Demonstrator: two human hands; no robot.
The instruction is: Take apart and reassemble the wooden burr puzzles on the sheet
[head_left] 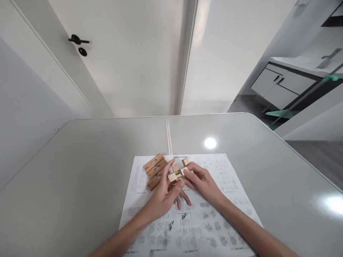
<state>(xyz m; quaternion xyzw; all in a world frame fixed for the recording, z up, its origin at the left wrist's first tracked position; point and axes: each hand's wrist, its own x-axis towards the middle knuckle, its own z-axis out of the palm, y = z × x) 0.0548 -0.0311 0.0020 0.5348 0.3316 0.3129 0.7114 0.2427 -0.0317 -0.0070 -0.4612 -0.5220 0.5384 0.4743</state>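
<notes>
Both hands hold a light wooden block assembly (173,176) above a printed sheet (198,225). My left hand (162,198) grips its left and lower side, thumb in front, with other fingers spread below. My right hand (202,180) pinches the right side between thumb and index finger. One light block (185,162) stands up at the assembly's upper right; whether it is joined is unclear. Several brown slotted wooden pieces (156,166) lie side by side on the sheet, left of the assembly and partly behind my left hand.
The sheet lies on a grey table (80,178) with a seam (168,135) down its middle. Beyond the far edge stands a white door (128,53) with a black handle (77,39). A sink cabinet (284,84) is at the upper right.
</notes>
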